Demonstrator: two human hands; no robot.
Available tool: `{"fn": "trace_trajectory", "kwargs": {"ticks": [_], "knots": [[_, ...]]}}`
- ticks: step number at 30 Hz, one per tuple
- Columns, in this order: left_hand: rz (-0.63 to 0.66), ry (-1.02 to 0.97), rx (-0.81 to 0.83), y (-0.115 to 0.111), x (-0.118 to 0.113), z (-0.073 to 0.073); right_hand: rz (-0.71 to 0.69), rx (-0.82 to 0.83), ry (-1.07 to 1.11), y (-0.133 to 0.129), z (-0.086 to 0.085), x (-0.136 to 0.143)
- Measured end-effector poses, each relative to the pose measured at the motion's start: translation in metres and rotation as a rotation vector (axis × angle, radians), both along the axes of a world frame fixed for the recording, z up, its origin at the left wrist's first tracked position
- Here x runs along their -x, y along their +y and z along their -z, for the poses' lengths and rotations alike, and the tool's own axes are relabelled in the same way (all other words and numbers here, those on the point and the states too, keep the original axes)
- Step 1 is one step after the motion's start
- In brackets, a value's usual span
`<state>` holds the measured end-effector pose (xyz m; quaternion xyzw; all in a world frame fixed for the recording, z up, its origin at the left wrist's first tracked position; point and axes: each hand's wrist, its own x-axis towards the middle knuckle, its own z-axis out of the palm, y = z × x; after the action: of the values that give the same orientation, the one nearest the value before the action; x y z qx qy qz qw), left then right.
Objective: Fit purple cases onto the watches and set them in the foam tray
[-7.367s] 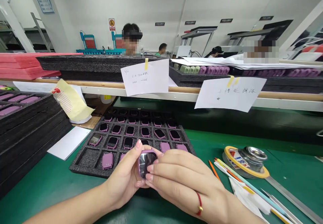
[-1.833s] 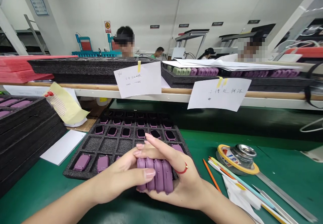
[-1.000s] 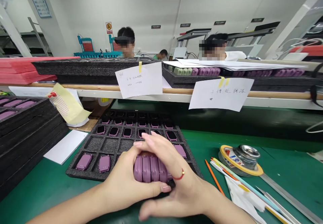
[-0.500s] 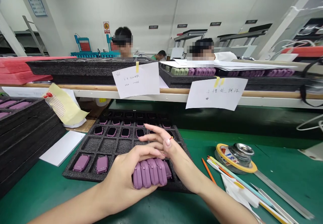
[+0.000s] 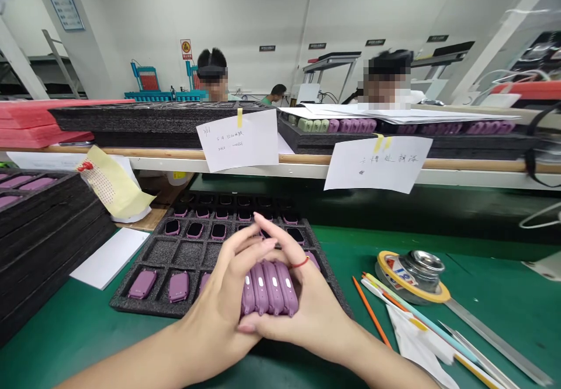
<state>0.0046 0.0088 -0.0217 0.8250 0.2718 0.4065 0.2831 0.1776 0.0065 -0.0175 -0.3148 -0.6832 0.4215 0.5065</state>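
Several purple smartwatch cases (image 5: 268, 288) stand side by side as one stack between my hands, their sides with small white ovals toward me. My left hand (image 5: 223, 301) wraps the stack's left side, its fingers over the top and far side. From the right, my right hand (image 5: 313, 301) grips the same stack with its thumb along the bottom, a red ring on one finger. Both hands are over the front of a black foam tray (image 5: 160, 252). Purple watch cases (image 5: 179, 285) lie in its front row, and dark-screened watches (image 5: 195, 229) fill rows farther back. My hands hide some compartments.
On the right lie a glass jar in a tape roll (image 5: 412, 275), a steel ruler (image 5: 499, 339), and pens and tools (image 5: 421, 319). Stacked foam trays (image 5: 48, 254) and white paper (image 5: 109, 257) are at left. A shelf with hanging notes (image 5: 377, 164) spans the back; co-workers sit beyond.
The stack of watch cases has been turned, so the white ovals now face me. My right hand has closed round it. Beyond the shelf, one co-worker's head has shifted right.
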Motion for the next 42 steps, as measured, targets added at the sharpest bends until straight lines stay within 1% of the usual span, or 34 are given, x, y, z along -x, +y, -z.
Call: {"fn": "trace_trajectory", "kwargs": {"ticks": [1,2,3,5,6,7,9,11,14,18,21,25,27,31,34,37,42], "knots": [[-0.01,-0.012,0.103,-0.001,0.0,-0.003,0.021,-0.06,-0.009,0.0,0.001,-0.001],[-0.002,-0.038,0.248,-0.003,-0.001,-0.007,0.035,-0.124,-0.013,0.001,0.001,-0.003],[0.027,-0.079,0.423,-0.003,-0.002,-0.011,0.037,-0.188,-0.019,0.001,0.002,-0.004],[0.131,-0.2,0.74,-0.003,-0.003,-0.019,0.026,-0.302,-0.053,0.003,0.002,-0.007],[0.183,-0.252,0.836,-0.002,-0.004,-0.022,0.021,-0.352,-0.079,0.004,0.002,-0.008],[0.22,-0.284,0.886,-0.001,-0.005,-0.024,0.017,-0.393,-0.106,0.005,0.002,-0.008],[0.23,-0.283,0.889,0.001,-0.005,-0.025,0.012,-0.449,-0.148,0.007,0.002,-0.009],[0.19,-0.254,0.87,0.002,-0.005,-0.025,0.007,-0.474,-0.159,0.008,0.001,-0.009],[0.154,-0.228,0.879,0.001,-0.005,-0.024,-0.012,-0.478,-0.145,0.01,0.002,-0.009],[0.163,-0.217,0.893,0.0,-0.005,-0.026,-0.031,-0.475,-0.133,0.01,0.003,-0.01],[0.22,-0.216,0.903,0.001,-0.003,-0.026,-0.045,-0.474,-0.119,0.01,0.004,-0.01],[0.382,-0.285,0.948,0.005,0.005,-0.022,-0.042,-0.503,-0.109,0.012,0.006,-0.011],[0.4,-0.312,0.97,0.008,0.008,-0.019,-0.031,-0.523,-0.116,0.013,0.006,-0.011],[0.286,-0.257,0.931,0.011,0.01,-0.014,-0.037,-0.506,-0.109,0.014,0.005,-0.01],[0.232,-0.197,0.936,0.012,0.009,-0.012,-0.038,-0.504,-0.102,0.016,0.005,-0.009],[0.177,-0.203,0.959,0.013,0.007,-0.012,-0.035,-0.518,-0.108,0.017,0.006,-0.008],[0.085,-0.198,0.937,0.011,0.005,-0.01,-0.044,-0.528,-0.107,0.017,0.008,-0.005]]}}
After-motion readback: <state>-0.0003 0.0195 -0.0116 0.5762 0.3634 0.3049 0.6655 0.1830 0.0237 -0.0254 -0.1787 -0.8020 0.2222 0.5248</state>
